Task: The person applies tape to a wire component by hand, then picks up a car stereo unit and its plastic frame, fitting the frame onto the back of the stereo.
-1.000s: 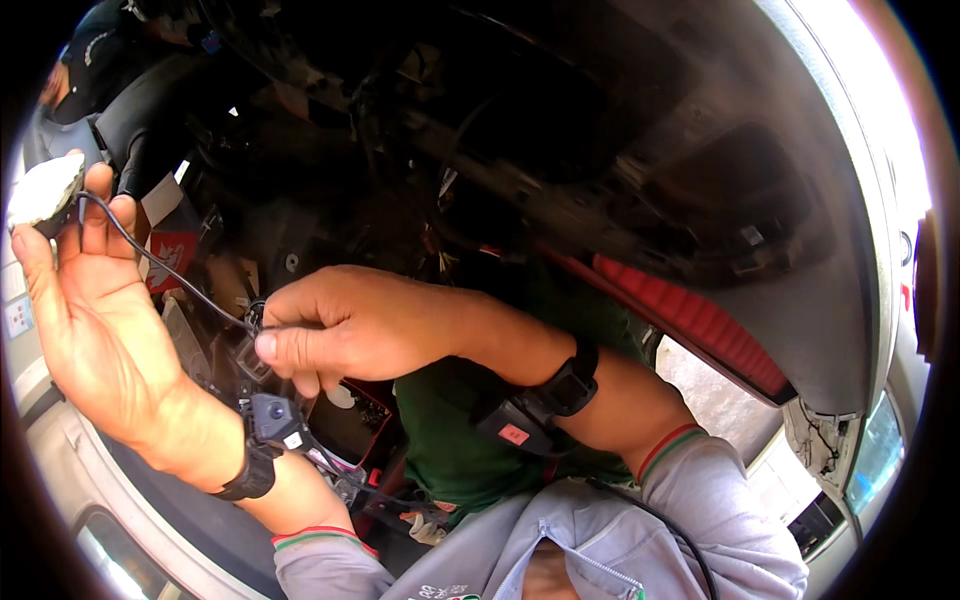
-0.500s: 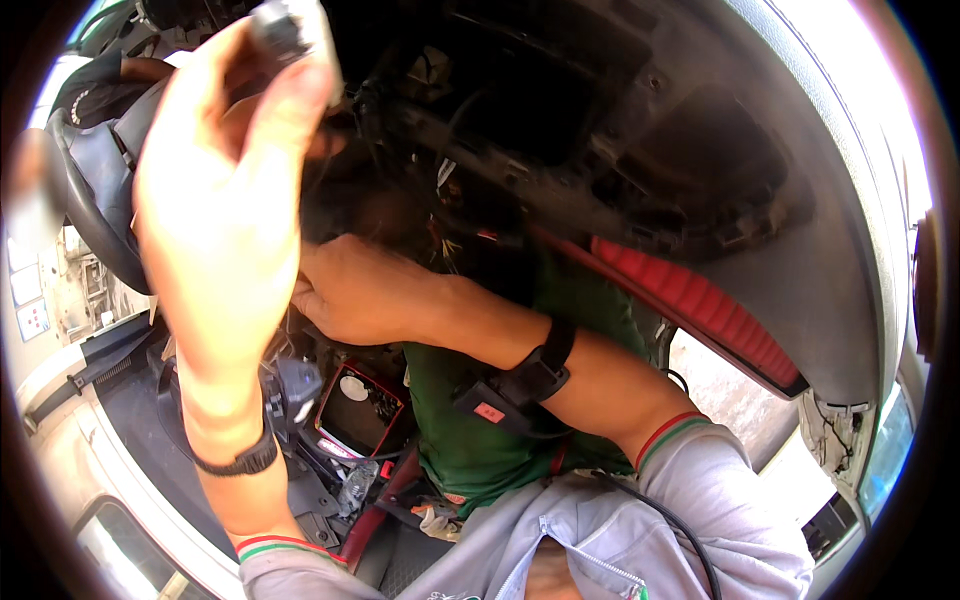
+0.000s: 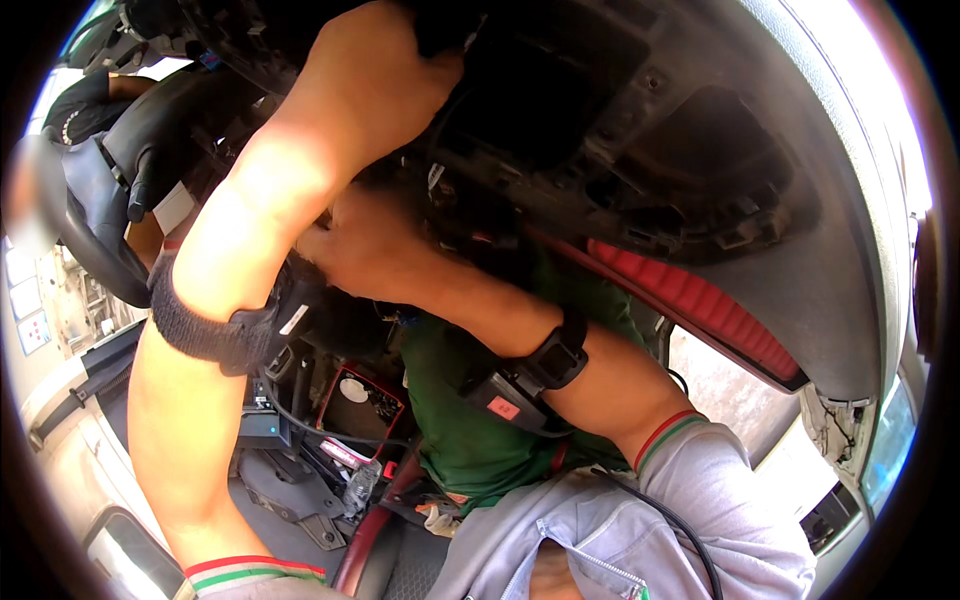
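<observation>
My left hand is raised to the dark, stripped dashboard, its fingers curled round something black that blends into the opening behind it. Lower down, my right hand reaches in under the left forearm, fingers bent together among shadowed parts below the dash. What it grips is hidden. Black straps with small boxes circle both forearms. A small white tag hangs in the dark beside the right hand.
A steering wheel stands at left, with another person's dark sleeve beyond it. Below lie a red-edged tray of small parts, a clear plastic bottle and a dark cable. A red padded panel crosses at right.
My left hand has moved right and forward into the dashboard; the small white and dark part it held is now out of sight. My right hand has shifted slightly up.
</observation>
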### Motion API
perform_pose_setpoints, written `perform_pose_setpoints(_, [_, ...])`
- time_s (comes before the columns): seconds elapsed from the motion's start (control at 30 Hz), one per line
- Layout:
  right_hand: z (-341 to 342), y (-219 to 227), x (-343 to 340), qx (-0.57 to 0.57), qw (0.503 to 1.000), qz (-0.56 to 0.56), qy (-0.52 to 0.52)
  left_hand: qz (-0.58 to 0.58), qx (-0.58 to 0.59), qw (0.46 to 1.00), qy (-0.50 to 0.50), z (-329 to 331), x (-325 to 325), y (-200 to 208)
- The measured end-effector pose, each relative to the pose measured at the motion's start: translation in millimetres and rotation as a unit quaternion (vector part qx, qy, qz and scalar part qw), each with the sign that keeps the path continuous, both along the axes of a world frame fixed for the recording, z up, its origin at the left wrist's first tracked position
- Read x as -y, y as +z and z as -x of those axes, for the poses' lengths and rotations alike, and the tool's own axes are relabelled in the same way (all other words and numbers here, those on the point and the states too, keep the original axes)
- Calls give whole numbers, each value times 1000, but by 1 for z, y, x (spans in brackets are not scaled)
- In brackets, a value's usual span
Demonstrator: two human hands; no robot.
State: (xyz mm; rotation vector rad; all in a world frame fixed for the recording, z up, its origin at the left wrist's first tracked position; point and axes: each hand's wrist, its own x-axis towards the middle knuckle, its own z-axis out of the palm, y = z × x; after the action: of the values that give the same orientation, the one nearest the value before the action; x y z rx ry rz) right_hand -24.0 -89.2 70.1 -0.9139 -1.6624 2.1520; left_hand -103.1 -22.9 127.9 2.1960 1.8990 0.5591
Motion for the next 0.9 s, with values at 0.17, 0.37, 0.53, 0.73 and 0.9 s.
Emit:
perform_pose_setpoints(0.17, [4, -20, 8, -40, 995, 33, -90, -123, -104, 980, -115, 5, -26, -30])
perform_pose_setpoints(0.37, [-9, -6, 4, -41, 994, 55, -84, -216, -53, 965, -137, -3, -39, -48])
perform_pose_setpoints(0.53, [-17, 2, -1, 6, 997, 41, -72, -171, -115, 971, -119, -7, -45, -52])
perform_pose_setpoints(0.73, [-12, -5, 9, -35, 985, 106, -129, -223, -78, 971, -21, -14, -51, -70])
perform_pose_setpoints(0.9, [-7, 1, 20, -67, 981, 147, -109, -229, -114, 966, 23, -8, -38, -64])
